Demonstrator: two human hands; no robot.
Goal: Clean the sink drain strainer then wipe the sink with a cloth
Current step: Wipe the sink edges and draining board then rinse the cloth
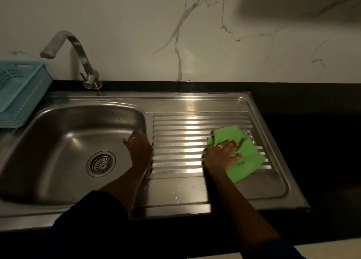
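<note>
Hands of a person reach down over a steel sink unit set in a dark table. The right hand lies flat, fingers spread, pressing on a green cloth; it is not gripping the cloth, only resting on top of it. The cloth is crumpled and lies on the ribbed draining board, toward its right end, with part of it sticking out beyond the fingers to the right and toward the front. A ring shows on one finger. The left hand is open and empty, its palm resting on the ridge between the basin and the draining board, fingers curling over the basin's right wall. It also wears a ring. Dark blue sleeves cover the upper arms.

The sink basin is to the left of both hands. In its floor sits the round metal strainer, seated in the drain, well apart from the cloth and a little to the left of the left hand. Water drops lie on the flat steel in front of the draining board.

Behind the basin stands a curved metal tap, its spout pointing left. At the far left edge a pale blue plastic basket leans beside the sink. The wall behind is pale marble with grey veins.
</note>
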